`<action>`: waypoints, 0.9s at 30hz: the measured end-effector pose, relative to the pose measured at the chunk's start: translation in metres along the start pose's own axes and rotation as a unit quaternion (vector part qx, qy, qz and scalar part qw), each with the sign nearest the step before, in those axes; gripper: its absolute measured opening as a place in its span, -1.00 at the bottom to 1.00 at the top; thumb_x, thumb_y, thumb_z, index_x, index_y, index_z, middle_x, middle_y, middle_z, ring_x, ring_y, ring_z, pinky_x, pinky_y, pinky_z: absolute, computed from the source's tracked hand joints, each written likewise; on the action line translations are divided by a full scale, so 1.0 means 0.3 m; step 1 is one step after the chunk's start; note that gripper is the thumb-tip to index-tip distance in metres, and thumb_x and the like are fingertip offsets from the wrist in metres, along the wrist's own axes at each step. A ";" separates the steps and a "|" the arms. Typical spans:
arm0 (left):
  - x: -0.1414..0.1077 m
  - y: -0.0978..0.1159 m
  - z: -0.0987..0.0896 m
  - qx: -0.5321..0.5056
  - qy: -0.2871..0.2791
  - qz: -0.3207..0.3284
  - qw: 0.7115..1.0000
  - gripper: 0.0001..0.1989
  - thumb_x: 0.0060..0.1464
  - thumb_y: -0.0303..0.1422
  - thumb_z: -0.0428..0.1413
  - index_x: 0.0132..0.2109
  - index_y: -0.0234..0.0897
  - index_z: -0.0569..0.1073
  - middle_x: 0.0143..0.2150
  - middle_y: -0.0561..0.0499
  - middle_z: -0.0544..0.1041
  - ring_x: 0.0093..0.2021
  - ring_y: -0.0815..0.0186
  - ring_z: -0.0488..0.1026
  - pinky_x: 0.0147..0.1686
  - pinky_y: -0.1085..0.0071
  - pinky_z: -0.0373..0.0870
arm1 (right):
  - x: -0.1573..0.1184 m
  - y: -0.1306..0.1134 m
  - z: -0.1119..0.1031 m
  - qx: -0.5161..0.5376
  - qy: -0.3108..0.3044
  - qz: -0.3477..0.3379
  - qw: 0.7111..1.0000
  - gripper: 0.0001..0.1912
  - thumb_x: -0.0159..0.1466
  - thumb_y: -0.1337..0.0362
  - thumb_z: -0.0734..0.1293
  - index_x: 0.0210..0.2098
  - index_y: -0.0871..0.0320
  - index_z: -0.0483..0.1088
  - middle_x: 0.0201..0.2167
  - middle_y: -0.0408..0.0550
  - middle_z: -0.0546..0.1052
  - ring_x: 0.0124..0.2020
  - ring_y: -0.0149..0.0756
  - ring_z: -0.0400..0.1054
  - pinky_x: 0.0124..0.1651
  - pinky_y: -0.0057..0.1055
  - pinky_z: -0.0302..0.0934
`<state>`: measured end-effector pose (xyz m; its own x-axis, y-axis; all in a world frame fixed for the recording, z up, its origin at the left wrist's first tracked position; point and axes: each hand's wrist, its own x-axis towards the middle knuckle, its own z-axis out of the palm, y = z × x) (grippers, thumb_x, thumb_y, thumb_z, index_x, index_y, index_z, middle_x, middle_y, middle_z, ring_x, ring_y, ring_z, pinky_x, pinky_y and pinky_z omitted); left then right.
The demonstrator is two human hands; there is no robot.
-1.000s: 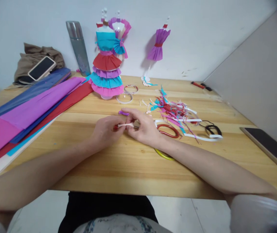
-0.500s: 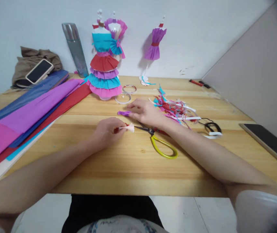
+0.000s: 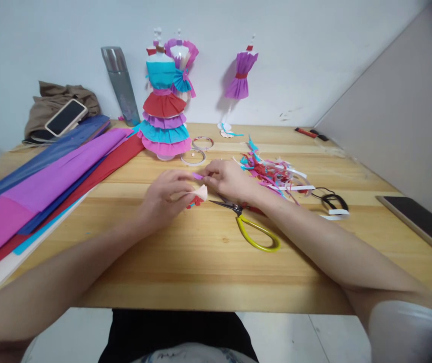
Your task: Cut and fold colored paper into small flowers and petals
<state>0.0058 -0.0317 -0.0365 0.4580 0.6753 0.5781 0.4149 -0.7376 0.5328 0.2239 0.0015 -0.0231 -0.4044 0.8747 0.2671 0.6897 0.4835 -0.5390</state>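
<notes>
My left hand (image 3: 165, 199) is closed, pinching a pale pink piece of pleated paper (image 3: 201, 192) between thumb and fingers. Small red paper bits (image 3: 196, 201) with a little blue show just under that piece; whether they lie on the table or are held, I cannot tell. Close by, my right hand (image 3: 226, 177) grips a folded purple paper strip (image 3: 198, 176), whose left end points toward my left fingers. Scissors with yellow handles (image 3: 259, 237) lie below my right wrist, blades pointing left; my right forearm covers part of them.
Doll forms in crepe-paper dresses (image 3: 165, 108) stand at the back, near tape rolls (image 3: 193, 157). Paper scraps (image 3: 271, 171) lie right of my hand. Coloured paper sheets (image 3: 60, 171), a phone (image 3: 66, 117) and a bottle (image 3: 121, 85) occupy the left; a dark tablet-like slab (image 3: 420, 222) lies right.
My left hand has risen toward my right hand, and the pale pink paper now tilts upward. My right fingers have closed further over the purple strip. The view has shifted slightly.
</notes>
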 end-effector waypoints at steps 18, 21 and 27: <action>0.046 -0.009 -0.041 -0.356 -0.160 -0.325 0.862 -0.72 -0.09 -0.18 0.34 -0.38 -0.35 0.59 -0.39 -0.10 0.65 -0.37 0.27 0.57 -0.24 0.32 0.52 | -0.047 -0.125 -0.053 0.002 -0.140 -0.092 0.986 -0.84 0.24 0.44 0.25 -0.33 0.23 0.48 -0.52 -0.12 0.48 -0.50 -0.42 0.23 -0.38 -0.45 0.01; 0.045 -0.025 -0.047 -0.396 -0.145 -0.330 0.845 -0.74 -0.08 -0.21 0.36 -0.37 -0.36 0.61 -0.40 -0.12 0.66 -0.38 0.24 0.59 -0.24 0.30 0.53 | -0.043 -0.102 -0.041 0.125 -0.138 -0.067 0.980 -0.88 0.22 0.41 0.27 -0.28 0.21 0.45 -0.54 -0.19 0.44 -0.52 -0.44 0.21 -0.42 -0.48 0.03; 0.041 -0.049 -0.042 -0.464 -0.098 -0.325 0.818 -0.76 -0.13 -0.24 0.41 -0.38 -0.32 0.62 -0.38 -0.10 0.67 -0.35 0.24 0.62 -0.24 0.33 0.57 | -0.025 -0.036 -0.012 0.310 -0.105 0.017 0.945 -0.80 0.18 0.34 0.33 -0.18 0.20 0.43 -0.45 -0.15 0.52 -0.46 -0.40 0.37 -0.36 -0.45 0.22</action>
<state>-0.0046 -0.0125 -0.0296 0.5332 0.8425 -0.0763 -0.1133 0.1605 0.9805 0.2218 -0.0101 -0.0164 -0.5447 0.8311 0.1120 0.2458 0.2860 -0.9262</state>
